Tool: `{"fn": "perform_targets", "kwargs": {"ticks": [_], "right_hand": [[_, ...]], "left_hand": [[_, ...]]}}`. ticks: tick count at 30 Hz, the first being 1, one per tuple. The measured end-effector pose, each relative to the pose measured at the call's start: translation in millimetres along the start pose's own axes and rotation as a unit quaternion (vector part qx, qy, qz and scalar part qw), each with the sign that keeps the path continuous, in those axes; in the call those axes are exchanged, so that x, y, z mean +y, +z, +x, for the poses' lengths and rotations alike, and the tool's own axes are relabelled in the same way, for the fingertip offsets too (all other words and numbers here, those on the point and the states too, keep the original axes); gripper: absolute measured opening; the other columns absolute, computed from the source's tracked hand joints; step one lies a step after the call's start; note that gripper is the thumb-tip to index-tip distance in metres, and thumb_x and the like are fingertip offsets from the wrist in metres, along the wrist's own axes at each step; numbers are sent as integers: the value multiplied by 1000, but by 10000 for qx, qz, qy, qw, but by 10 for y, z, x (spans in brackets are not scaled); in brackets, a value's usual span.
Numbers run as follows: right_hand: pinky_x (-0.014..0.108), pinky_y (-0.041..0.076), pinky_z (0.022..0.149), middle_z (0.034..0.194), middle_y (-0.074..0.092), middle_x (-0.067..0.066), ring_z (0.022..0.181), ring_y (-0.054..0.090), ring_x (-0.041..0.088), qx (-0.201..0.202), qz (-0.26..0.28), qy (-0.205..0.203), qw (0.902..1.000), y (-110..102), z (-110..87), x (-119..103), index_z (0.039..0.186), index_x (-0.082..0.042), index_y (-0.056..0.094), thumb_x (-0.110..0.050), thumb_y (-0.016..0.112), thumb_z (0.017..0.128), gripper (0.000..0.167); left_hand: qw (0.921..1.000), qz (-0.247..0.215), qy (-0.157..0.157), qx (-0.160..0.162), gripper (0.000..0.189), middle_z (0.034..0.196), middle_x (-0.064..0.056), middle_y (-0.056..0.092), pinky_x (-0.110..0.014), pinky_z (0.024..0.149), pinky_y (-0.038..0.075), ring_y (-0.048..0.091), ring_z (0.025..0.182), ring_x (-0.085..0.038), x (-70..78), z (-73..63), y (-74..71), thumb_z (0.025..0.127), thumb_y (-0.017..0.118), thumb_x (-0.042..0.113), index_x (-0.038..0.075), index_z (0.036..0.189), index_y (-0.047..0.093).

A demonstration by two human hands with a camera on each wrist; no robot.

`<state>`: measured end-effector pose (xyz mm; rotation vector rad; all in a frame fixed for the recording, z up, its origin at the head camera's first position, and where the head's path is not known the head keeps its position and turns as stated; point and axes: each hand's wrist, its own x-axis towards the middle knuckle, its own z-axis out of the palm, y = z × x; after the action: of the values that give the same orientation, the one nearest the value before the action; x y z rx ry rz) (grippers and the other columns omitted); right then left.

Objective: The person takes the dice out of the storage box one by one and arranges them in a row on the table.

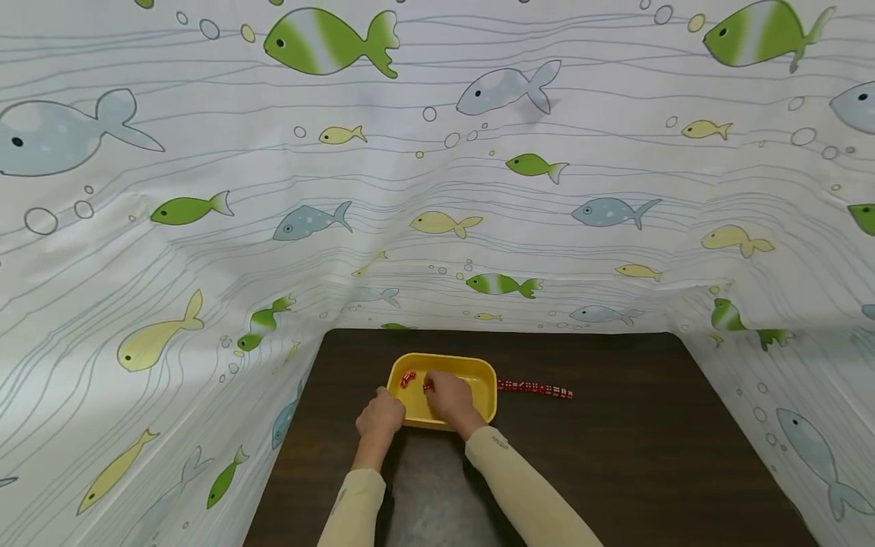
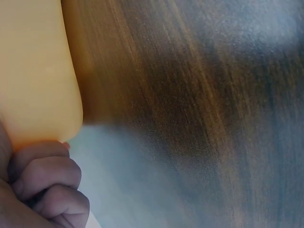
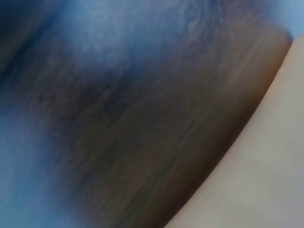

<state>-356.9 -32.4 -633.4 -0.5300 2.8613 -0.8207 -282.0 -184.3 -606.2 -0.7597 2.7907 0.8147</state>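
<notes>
A shallow yellow tray (image 1: 484,372) stands on the dark table. With curled fingers, my left hand (image 1: 380,414) grips its near left corner; the left wrist view shows those fingers against the tray wall (image 2: 35,71). My right hand (image 1: 450,396) reaches down into the tray, its fingertips pinching a red die (image 1: 427,388). A few more red dice (image 1: 407,378) lie in the tray's far left part. Outside, a row of red dice (image 1: 535,388) runs rightward from the tray's right side. The right wrist view holds no fingers, only table and a smooth pale surface (image 3: 251,175).
The dark wood-grain table (image 1: 615,456) spreads out to the right of the tray and toward the front. A white fish-print cloth (image 1: 437,175) rises behind the table and along both its sides.
</notes>
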Motion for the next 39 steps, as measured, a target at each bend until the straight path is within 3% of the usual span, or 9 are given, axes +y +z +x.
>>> {"fn": "perform_targets", "kwargs": {"ticks": [8, 16, 25, 39], "right_hand": [[40, 57, 88, 104, 75, -4, 82, 60, 14, 119, 68, 60, 9999, -110, -52, 142, 113, -20, 74, -27, 70, 102, 14], [43, 57, 88, 114, 77, -4, 86, 62, 15, 142, 222, 344, 9991, -339, -143, 179, 113, -23, 75, -31, 72, 102, 14], [47, 58, 97, 121, 78, -2, 105, 71, 20, 556, 465, 291, 9969, -492, -244, 207, 115, -22, 77, -30, 73, 101, 17], [44, 58, 86, 117, 78, -1, 93, 68, 18, 1055, 1376, 455, 9838, -789, -395, 325, 112, -24, 78, -29, 74, 102, 12]], "left_hand": [[9999, 125, 18, 7, 49, 88, -17, 62, -47, 70, 50, 59, 72, -32, 37, -28, -11, 104, 53, 23, -7, 142, 51], [9999, 101, 45, 12, 47, 85, -16, 59, -46, 69, 48, 58, 71, -32, 10, 18, 22, 103, 55, 25, -6, 138, 52], [9998, 169, 61, 38, 45, 83, -17, 59, -46, 67, 48, 59, 69, -33, -6, 28, 22, 103, 54, 25, -8, 135, 52], [9997, 129, 221, 58, 46, 84, -17, 60, -48, 68, 48, 58, 71, -33, -4, -36, -4, 101, 52, 23, -9, 134, 52]]}}
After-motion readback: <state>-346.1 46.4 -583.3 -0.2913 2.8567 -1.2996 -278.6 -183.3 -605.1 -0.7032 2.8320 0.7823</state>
